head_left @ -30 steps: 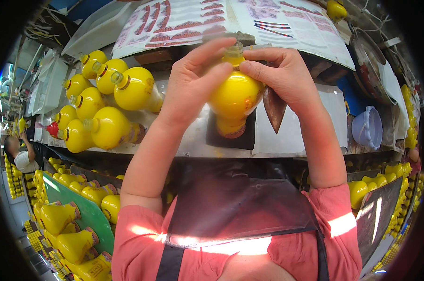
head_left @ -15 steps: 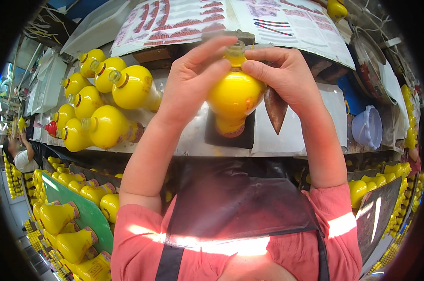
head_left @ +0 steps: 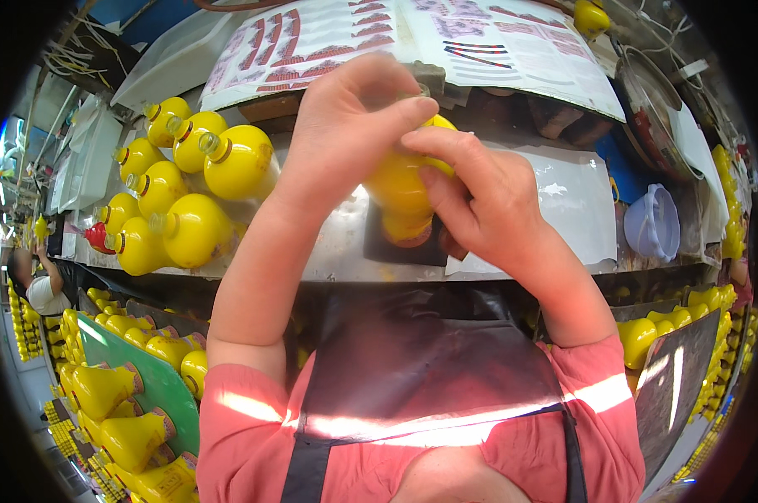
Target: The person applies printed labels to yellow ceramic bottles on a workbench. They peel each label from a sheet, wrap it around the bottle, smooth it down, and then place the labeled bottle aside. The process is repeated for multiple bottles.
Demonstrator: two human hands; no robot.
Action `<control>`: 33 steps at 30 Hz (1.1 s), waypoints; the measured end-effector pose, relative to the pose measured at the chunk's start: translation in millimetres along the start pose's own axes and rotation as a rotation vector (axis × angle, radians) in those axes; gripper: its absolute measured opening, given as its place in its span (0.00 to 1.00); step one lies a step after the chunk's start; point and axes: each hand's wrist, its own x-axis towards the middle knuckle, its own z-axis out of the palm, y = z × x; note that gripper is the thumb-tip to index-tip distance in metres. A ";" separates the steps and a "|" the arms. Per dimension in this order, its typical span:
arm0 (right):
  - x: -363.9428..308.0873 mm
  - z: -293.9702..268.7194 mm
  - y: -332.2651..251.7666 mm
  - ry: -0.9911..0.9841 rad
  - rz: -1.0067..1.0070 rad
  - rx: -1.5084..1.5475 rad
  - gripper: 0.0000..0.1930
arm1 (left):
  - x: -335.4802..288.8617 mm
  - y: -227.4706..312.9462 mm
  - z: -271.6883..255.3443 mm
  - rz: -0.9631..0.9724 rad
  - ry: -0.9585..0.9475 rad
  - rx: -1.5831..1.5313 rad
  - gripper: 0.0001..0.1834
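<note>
A glossy yellow gourd-shaped bottle (head_left: 404,189) with a clear glass neck stands on a black pad (head_left: 383,245) at the bench's near edge. My left hand (head_left: 354,105) is closed round its neck, thumb across the front, and covers most of it. My right hand (head_left: 488,189) is half closed at the bottle's right shoulder, forefinger bent towards my left thumb. Below the right fingers shows the end of a brown, leaf-shaped flat piece (head_left: 452,245), apparently tucked in that hand; the rest of it is hidden.
Several yellow bottles (head_left: 196,230) and a small red one (head_left: 99,237) stand at the left. Printed sticker sheets (head_left: 328,42) lie on a raised board behind. A white sheet (head_left: 567,201) and lavender bucket (head_left: 653,222) are at the right. More bottles (head_left: 131,440) fill racks beside me.
My left hand has closed over the bottle's neck. The right hand has moved down and left along the bottle's shoulder, and the brown piece has swung mostly out of sight.
</note>
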 end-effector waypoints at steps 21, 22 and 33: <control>-22.9 -11.8 -9.4 0.024 0.308 0.247 0.16 | -18.2 9.8 2.6 -0.072 -0.006 -0.212 0.10; -22.7 -11.0 -10.2 -0.008 0.228 0.205 0.16 | -18.7 9.1 4.7 -0.065 -0.003 -0.245 0.10; -24.8 0.2 -11.7 0.050 0.173 0.187 0.14 | -18.1 11.6 -7.3 -0.013 -0.076 -0.015 0.08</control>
